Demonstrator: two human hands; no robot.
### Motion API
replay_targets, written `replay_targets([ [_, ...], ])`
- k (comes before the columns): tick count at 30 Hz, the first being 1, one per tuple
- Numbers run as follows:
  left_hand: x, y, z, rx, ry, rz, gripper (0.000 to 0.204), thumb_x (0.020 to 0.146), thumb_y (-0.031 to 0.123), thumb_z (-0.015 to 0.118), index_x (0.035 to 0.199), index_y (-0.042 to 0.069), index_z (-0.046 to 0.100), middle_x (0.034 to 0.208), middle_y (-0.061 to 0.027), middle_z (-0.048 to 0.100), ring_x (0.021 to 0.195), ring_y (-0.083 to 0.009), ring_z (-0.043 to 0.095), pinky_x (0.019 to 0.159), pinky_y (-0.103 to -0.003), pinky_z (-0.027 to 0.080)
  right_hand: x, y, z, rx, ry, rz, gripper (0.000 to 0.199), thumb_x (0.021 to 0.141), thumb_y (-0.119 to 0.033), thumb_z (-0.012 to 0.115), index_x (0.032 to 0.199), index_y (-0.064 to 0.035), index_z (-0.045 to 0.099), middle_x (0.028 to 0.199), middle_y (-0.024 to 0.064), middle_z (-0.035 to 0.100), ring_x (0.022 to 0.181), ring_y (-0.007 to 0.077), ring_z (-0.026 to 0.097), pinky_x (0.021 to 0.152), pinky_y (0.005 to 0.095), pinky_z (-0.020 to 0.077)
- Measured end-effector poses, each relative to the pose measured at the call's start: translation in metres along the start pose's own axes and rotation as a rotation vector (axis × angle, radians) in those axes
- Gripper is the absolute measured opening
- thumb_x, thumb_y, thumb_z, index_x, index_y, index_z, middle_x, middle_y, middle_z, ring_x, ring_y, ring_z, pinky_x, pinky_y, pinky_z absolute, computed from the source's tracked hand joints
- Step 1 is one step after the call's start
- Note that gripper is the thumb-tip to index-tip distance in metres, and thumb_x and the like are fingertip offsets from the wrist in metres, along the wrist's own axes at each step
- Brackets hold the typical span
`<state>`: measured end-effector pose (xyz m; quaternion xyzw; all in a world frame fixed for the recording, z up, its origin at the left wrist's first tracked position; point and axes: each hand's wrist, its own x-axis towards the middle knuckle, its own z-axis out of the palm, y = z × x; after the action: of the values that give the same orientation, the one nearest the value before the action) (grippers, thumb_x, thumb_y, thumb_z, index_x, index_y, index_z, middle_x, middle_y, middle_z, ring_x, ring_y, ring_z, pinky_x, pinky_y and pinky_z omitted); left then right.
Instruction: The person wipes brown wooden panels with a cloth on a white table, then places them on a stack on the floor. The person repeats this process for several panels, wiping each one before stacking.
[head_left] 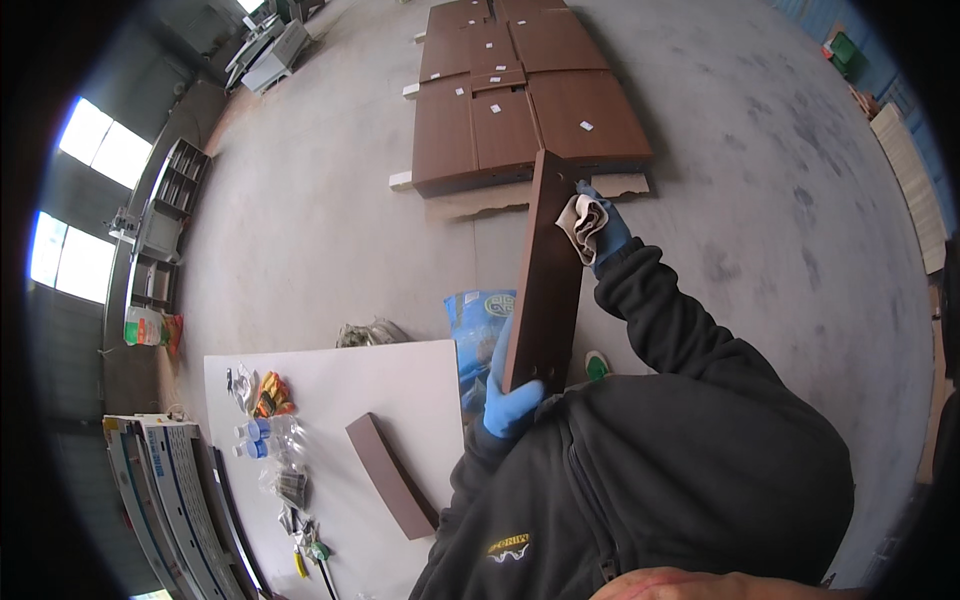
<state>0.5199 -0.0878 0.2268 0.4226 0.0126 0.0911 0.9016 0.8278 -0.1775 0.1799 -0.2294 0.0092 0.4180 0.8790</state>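
A long dark-brown board (548,270) stands tilted in front of me, its far end higher in the picture. My left hand (512,405), in a blue glove, grips the board's near end with the fingers wrapped around it. Near the far end, my right hand (612,238), gloved in blue too, is closed on a crumpled beige cloth (582,224). That cloth lies against the board's right-hand face. Small holes show in the board near both ends. On the white table (330,375) to the left rests a shorter brown board (392,478).
Plastic bottles (257,438), an orange-and-green bundle (272,395) and small tools (308,550) lie along the table's left side. A blue sack (478,325) stands beyond its right corner. Ahead, brown panels (590,110) are stacked low on the floor. Long boards (180,490) lean at lower left.
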Motion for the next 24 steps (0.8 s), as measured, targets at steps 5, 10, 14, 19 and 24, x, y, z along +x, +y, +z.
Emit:
replay_targets([
  [5,-0.004,0.017,0.007,-0.172,0.104,-0.085,0.097,0.076,0.033,0.079,0.156,-0.002,0.036,0.136,-0.0219,0.059,0.114,-0.0345,0.066,0.093,-0.045,0.057,-0.029,0.000,0.037,-0.646,0.166,-0.615,0.026,0.106,-0.032,0.065,0.117,-0.0087,0.067,0.108,0.0042,0.070,0.082,0.0105,0.069,0.075,0.0249,0.0577],
  [10,-0.011,0.006,-0.010,-0.161,0.304,-0.045,0.083,0.081,0.028,0.078,0.150,-0.003,0.045,0.129,-0.0209,0.064,0.116,-0.0348,0.067,0.098,-0.042,0.057,-0.090,0.065,0.100,-1.291,-0.507,-0.588,0.047,0.104,-0.024,0.061,0.150,-0.0147,0.057,0.148,0.0097,0.063,0.132,0.0232,0.059,0.121,0.0526,0.0323],
  [14,-0.025,0.011,-0.023,-0.190,0.232,-0.166,0.091,0.079,0.019,0.076,0.159,0.000,0.038,0.145,-0.0200,0.056,0.129,-0.0353,0.061,0.107,-0.042,0.052,-0.078,0.092,0.102,-1.957,-0.780,-0.943,0.030,0.102,-0.023,0.061,0.130,-0.0209,0.072,0.148,0.0085,0.062,0.145,0.0262,0.048,0.124,0.0655,0.0166],
  [19,-0.055,0.029,-0.001,-0.235,0.175,-0.194,0.105,0.075,0.019,0.076,0.165,-0.001,0.026,0.155,-0.0217,0.050,0.139,-0.0353,0.055,0.116,-0.044,0.045,0.033,-0.020,0.057,-2.016,-0.526,-1.244,0.018,0.097,-0.022,0.063,0.106,-0.0191,0.078,0.124,0.0049,0.070,0.120,0.0261,0.063,0.096,0.0428,0.0466],
  [24,-0.057,0.030,0.002,-0.346,0.256,-0.196,0.095,0.075,0.014,0.073,0.160,-0.003,0.034,0.151,-0.0221,0.053,0.134,-0.0355,0.057,0.111,-0.045,0.049,0.024,-0.002,0.056,-2.212,-0.644,-0.985,0.025,0.101,-0.016,0.062,0.123,-0.0108,0.071,0.126,0.0086,0.069,0.115,0.0330,0.064,0.103,0.0449,0.0477],
])
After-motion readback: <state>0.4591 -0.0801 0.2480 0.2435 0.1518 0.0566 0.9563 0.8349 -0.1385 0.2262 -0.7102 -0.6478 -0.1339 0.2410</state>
